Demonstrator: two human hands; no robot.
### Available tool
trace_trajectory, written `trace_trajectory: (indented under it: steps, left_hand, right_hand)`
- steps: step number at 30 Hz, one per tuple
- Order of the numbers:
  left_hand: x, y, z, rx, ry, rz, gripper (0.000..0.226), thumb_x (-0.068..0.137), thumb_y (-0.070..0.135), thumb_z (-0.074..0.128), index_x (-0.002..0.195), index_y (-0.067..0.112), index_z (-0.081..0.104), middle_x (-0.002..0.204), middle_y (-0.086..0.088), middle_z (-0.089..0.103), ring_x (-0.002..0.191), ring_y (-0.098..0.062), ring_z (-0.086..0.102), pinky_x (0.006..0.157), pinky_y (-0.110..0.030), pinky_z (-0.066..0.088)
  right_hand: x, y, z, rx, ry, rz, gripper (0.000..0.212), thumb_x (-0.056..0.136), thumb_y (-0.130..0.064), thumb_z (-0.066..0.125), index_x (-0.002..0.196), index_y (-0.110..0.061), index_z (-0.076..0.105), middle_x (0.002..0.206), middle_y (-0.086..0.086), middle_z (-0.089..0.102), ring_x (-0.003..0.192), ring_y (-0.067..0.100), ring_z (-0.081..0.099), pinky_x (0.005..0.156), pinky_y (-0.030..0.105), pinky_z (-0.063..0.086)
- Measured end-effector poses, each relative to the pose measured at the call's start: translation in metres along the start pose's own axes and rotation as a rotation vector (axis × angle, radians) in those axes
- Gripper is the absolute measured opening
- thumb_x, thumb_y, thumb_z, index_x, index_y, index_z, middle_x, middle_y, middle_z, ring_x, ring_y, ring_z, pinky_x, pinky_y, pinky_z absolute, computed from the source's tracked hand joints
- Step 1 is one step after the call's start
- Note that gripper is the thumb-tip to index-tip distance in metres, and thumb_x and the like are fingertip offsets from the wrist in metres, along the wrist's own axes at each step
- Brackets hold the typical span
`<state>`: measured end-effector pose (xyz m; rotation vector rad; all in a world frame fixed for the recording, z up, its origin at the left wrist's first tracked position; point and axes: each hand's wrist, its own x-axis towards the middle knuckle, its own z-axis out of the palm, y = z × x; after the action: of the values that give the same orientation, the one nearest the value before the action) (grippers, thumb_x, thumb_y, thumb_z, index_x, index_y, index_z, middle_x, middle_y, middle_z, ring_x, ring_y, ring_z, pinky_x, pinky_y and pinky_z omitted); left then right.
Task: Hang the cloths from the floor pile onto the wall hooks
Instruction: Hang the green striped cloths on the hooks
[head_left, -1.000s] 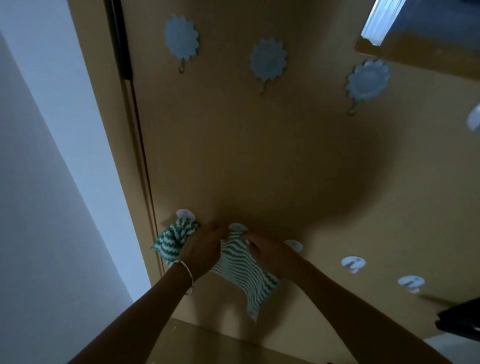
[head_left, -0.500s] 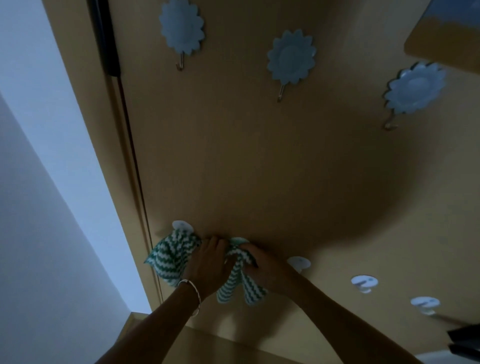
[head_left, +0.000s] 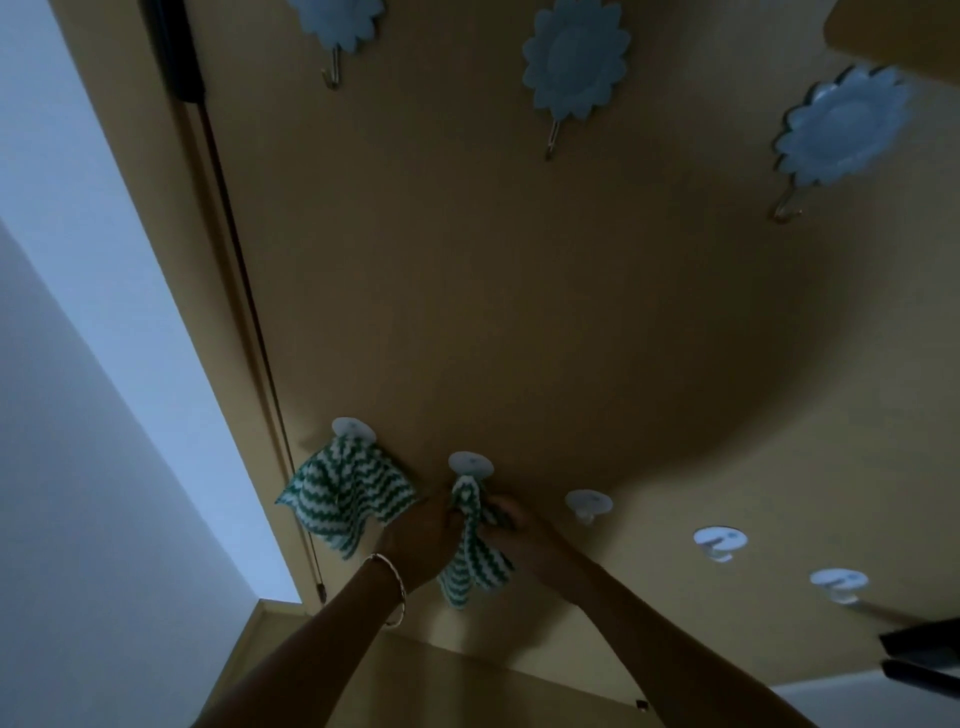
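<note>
A green-and-white zigzag cloth (head_left: 470, 564) is held bunched at lower centre of the frame. Its top end is drawn up against a round white wall hook (head_left: 470, 464); whether it is caught there cannot be told. The cloth is gripped near its top by the left hand (head_left: 421, 540), fingers curled around it, and pinched from the other side by the right hand (head_left: 522, 527). A thin silver bangle (head_left: 395, 587) is worn on the left wrist. Just left, another zigzag cloth (head_left: 343, 496) hangs spread from a second round white hook (head_left: 353, 428). Three more round hooks (head_left: 588, 503) are lined toward lower right. Pale flower-shaped hooks (head_left: 574, 60) are set across the top of the ochre wall (head_left: 519, 312). A dark cord (head_left: 234, 249) runs down the wall's left edge.
</note>
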<state>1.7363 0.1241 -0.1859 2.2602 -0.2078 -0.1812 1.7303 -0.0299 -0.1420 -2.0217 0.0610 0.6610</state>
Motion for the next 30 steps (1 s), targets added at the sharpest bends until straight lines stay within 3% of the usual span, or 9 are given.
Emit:
trace_trajectory:
  steps: [3,5,9,15,18,19,22,24,30]
  left_hand:
    - [-0.008,-0.004,0.010,-0.058,-0.022,-0.036,0.042,0.097,0.029,0.035,0.134,0.010,0.041,0.120,-0.011,0.059,0.108,-0.028,0.058,0.084,-0.025,0.040]
    - [-0.014,-0.008,0.016,-0.090,-0.049,-0.063,0.035,0.099,0.016,0.039,0.134,0.010,0.041,0.126,-0.011,0.056,0.115,-0.028,0.054,0.087,-0.024,0.039]
    - [-0.028,-0.007,0.018,-0.042,-0.058,-0.140,0.043,0.100,0.019,0.039,0.141,0.013,0.031,0.137,-0.008,0.049,0.122,-0.024,0.050,0.092,-0.022,0.037]
    - [-0.048,0.000,0.025,0.021,-0.095,-0.272,0.040,0.098,0.023,0.039,0.133,0.004,0.040,0.130,-0.016,0.053,0.117,-0.029,0.052,0.089,-0.027,0.039]
    - [-0.060,0.004,0.026,0.050,-0.065,-0.340,0.048,0.093,0.037,0.036,0.126,0.003,0.045,0.122,-0.018,0.058,0.109,-0.031,0.056,0.083,-0.030,0.041]
    - [-0.064,0.006,0.029,0.063,-0.036,-0.359,0.046,0.093,0.035,0.037,0.125,0.003,0.045,0.122,-0.018,0.058,0.108,-0.032,0.056,0.083,-0.032,0.043]
    - [-0.076,0.018,0.041,0.120,0.030,-0.451,0.040,0.097,0.024,0.043,0.132,0.005,0.042,0.126,-0.017,0.057,0.114,-0.032,0.054,0.088,-0.033,0.043]
    - [-0.084,0.023,0.048,0.173,0.047,-0.503,0.047,0.097,0.026,0.043,0.140,0.008,0.035,0.130,-0.015,0.055,0.119,-0.030,0.052,0.093,-0.031,0.040]
    - [-0.140,0.043,0.114,0.094,0.072,-0.726,0.045,0.096,0.023,0.044,0.140,0.014,0.038,0.130,-0.012,0.056,0.119,-0.026,0.052,0.096,-0.027,0.039]
  right_hand:
    - [-0.001,0.005,0.014,-0.013,-0.038,-0.025,0.037,0.096,-0.026,0.056,0.129,-0.036,0.042,0.126,-0.003,0.056,0.116,0.018,0.056,0.095,0.037,0.048]
    - [-0.002,0.011,0.024,-0.072,-0.033,-0.046,0.051,0.096,-0.029,0.053,0.142,-0.034,0.032,0.133,0.001,0.053,0.120,0.021,0.054,0.097,0.036,0.047]
    - [-0.010,0.017,0.039,-0.391,0.016,-0.123,0.057,0.098,-0.018,0.047,0.148,-0.015,0.020,0.132,0.013,0.054,0.116,0.026,0.056,0.091,0.028,0.044]
    - [-0.009,0.040,0.042,-0.683,-0.199,-0.071,0.074,0.097,-0.027,0.047,0.153,-0.024,-0.001,0.129,0.012,0.057,0.109,0.028,0.058,0.086,0.035,0.048]
    - [-0.003,0.038,0.022,-0.754,-0.306,-0.132,0.058,0.098,-0.028,0.046,0.150,-0.022,0.021,0.125,0.016,0.058,0.085,0.024,0.057,0.062,0.027,0.040]
    - [-0.003,0.036,0.015,-0.775,-0.333,-0.150,0.053,0.098,-0.028,0.045,0.148,-0.021,0.028,0.128,0.016,0.056,0.089,0.025,0.057,0.063,0.027,0.040]
    - [-0.002,0.037,-0.006,-0.816,-0.411,-0.192,0.047,0.099,-0.030,0.043,0.145,-0.021,0.038,0.145,0.010,0.044,0.123,0.029,0.049,0.093,0.033,0.042]
    - [-0.005,0.040,-0.013,-0.813,-0.440,-0.203,0.042,0.100,-0.031,0.043,0.141,-0.021,0.044,0.150,0.005,0.038,0.130,0.027,0.043,0.101,0.034,0.038]
    - [-0.044,0.085,-0.002,-0.899,-0.707,-0.343,0.032,0.097,-0.023,0.044,0.120,-0.008,0.061,0.129,0.011,0.057,0.117,0.027,0.054,0.092,0.032,0.042]
